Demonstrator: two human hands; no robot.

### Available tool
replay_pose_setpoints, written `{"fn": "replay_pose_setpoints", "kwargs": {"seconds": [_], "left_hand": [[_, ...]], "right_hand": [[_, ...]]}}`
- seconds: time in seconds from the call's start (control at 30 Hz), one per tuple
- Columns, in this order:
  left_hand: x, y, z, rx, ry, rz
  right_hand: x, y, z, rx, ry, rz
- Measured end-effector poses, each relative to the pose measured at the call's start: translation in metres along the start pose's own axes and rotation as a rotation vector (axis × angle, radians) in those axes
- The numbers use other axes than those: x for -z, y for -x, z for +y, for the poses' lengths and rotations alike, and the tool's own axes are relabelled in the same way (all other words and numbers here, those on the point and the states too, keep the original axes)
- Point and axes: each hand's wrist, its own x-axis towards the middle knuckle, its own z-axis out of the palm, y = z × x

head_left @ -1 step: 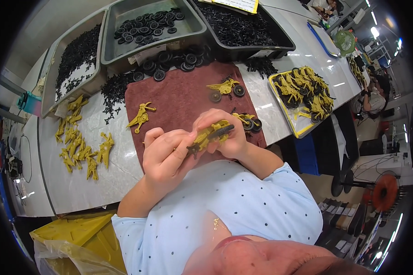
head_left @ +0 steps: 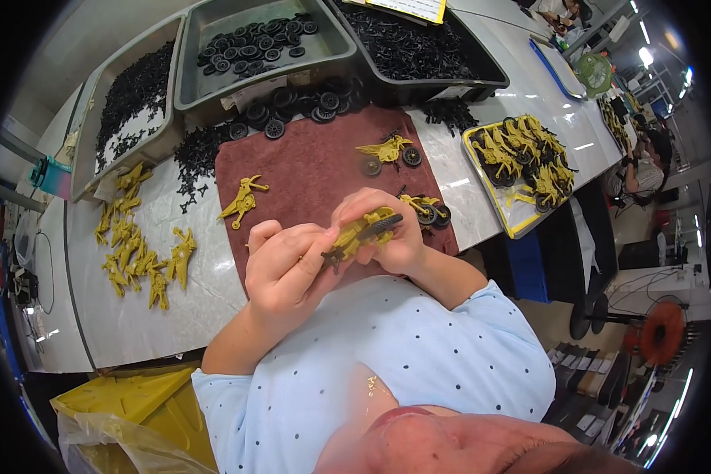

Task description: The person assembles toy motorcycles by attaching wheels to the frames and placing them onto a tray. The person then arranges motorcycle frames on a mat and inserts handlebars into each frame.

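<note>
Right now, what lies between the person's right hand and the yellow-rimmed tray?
The head view shows a yellow toy motorbike on the red cloth, then grey table, between right hand and tray.

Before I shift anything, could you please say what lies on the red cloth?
The red cloth holds a yellow frame at left, two wheeled yellow models at right, and black wheels at its far edge. Left hand and right hand cover its near middle; anything underneath is hidden.
</note>
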Motion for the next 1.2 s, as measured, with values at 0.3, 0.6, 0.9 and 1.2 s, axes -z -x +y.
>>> {"fn": "replay_pose_setpoints", "kwargs": {"seconds": [0.3, 0.6, 0.9, 1.2], "left_hand": [[0.005, 0.000, 0.004, 0.005, 0.014, -0.047], [-0.005, 0.001, 0.014, 0.155, 0.138, 0.082], [-0.005, -0.006, 0.024, 0.214, 0.118, 0.112], [-0.002, -0.007, 0.018, 0.339, 0.174, 0.120]], "right_hand": [[-0.003, 0.002, 0.005, 0.025, -0.099, 0.006], [0.006, -0.013, 0.019, 0.093, -0.262, -0.093], [-0.003, -0.011, 0.025, 0.044, -0.515, -0.105], [-0.007, -0.005, 0.019, -0.154, -0.536, 0.068]]}}
